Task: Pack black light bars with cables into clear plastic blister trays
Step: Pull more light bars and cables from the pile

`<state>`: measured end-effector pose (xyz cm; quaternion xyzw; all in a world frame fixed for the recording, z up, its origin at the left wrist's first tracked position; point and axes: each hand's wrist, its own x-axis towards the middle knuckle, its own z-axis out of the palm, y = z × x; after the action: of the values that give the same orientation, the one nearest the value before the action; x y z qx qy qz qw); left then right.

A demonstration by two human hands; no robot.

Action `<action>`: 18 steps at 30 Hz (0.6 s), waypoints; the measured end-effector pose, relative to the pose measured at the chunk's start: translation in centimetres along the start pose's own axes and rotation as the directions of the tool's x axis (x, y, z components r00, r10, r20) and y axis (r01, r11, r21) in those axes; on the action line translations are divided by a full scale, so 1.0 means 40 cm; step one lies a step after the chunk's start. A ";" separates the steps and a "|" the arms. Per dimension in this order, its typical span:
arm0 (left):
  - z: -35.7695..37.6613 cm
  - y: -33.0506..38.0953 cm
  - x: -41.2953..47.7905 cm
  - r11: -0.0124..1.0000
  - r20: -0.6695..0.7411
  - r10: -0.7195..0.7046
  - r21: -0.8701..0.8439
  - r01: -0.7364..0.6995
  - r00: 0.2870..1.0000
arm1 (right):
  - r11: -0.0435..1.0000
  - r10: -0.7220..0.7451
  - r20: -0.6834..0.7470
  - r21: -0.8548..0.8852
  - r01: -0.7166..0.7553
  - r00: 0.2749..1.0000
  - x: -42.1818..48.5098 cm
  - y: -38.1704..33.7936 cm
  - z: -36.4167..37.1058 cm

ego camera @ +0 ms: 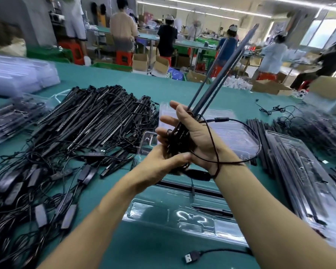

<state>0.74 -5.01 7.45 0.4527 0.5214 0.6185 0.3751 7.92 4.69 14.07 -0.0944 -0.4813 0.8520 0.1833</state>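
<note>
Head view looks down on a green table (163,82) that fills the foreground, with people working at benches behind it. On its left lies a wide pile (97,113) of black light bars tangled with leads and inline boxes, and blurred clear stacks (17,74) sit beyond that. On the right, filled trays (299,171) lie overlapping, dark bars inside them. A clear tray (182,220) sits just in front of the person under the forearms, with a black bar lying across its far part; a second, open tray (231,129) lies behind the hands. Raised above both, a few bars (227,68) point up and away to the right. The right hand (200,136), palm toward the camera, holds their lower ends with its fingers partly curled around them. The left hand (163,162) cups a bunched cable (254,140) from below, thumb pressed on the bundle; one loop swings out to the right and crosses the right wrist. A USB plug (191,258) rests on the table at the near edge.
</note>
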 end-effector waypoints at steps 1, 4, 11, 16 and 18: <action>-0.002 0.003 -0.005 1.000 -0.002 0.006 0.000 -0.006 1.000 | 0.999 0.000 -0.021 -0.038 -0.001 1.000 0.000 -0.005 -0.001; -0.025 0.016 -0.020 0.998 -0.062 0.045 0.041 -0.043 0.997 | 0.966 -0.033 -0.150 -0.258 -0.007 0.988 -0.004 -0.041 -0.014; -0.206 0.058 -0.046 0.973 -0.814 0.231 0.194 -0.126 0.534 | 0.790 -0.185 -0.278 -0.612 -0.025 0.943 -0.035 -0.113 -0.142; -0.311 -0.023 -0.051 0.680 -0.860 0.332 0.504 0.533 0.388 | 0.750 -0.201 -0.408 -0.649 -0.128 0.891 -0.054 -0.096 -0.270; -0.316 -0.063 -0.057 0.541 -0.832 0.252 0.544 0.641 0.493 | 0.759 -0.256 -0.445 -0.642 -0.106 0.858 -0.060 -0.087 -0.296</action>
<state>-10.59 -10.56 3.99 0.1342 0.9083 0.3821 -0.1049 14.88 14.68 10.86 -0.3523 -0.6825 0.5685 0.2947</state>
